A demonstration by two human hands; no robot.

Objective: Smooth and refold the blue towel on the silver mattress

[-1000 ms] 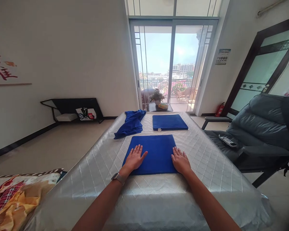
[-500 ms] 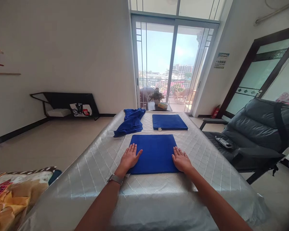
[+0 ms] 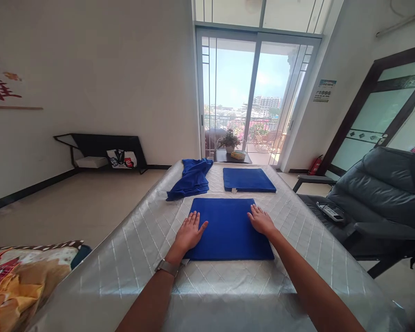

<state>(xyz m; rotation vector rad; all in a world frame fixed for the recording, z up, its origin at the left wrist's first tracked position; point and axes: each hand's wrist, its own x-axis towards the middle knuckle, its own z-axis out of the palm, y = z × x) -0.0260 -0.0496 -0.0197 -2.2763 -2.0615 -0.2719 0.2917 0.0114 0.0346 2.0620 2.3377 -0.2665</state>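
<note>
Far left of left hand, high on wall: red lettering [image 3: 2,90]. Well left of left hand, toward the near side: yellow cloth [image 3: 14,297], beside red checked fabric [image 3: 2,275]. Left of left hand and well beyond, against wall: white box [image 3: 91,162], black frame [image 3: 107,144] and printed bag [image 3: 121,159]. At wrist, behind left hand: watch with grey band [image 3: 167,266]. Left hand [image 3: 188,234]: palm down, fingers extended, thumb spread inward, laid over left edge of front folded blue cloth [image 3: 228,233]; nothing grasped. Just beyond left hand: crumpled blue cloth [image 3: 191,179], loosely heaped. Between both hands: front folded blue cloth, flat, near-square, on silver quilted cover [image 3: 131,244]. Straight ahead of both hands, past far edge of cover: potted plant [image 3: 230,139]. Ahead of right hand, apart from front cloth: rear folded blue cloth [image 3: 249,180], flat, with white tag [image 3: 234,190] at near edge. Right hand [image 3: 262,220]: palm down, fingers extended together, laid at right edge of front cloth; nothing grasped. Cannot tell pressure at either hand. Well right of right hand: fire extinguisher [image 3: 315,164] farther off, then grey armchair [image 3: 383,193] bearing white device [image 3: 331,213] on seat.
</note>
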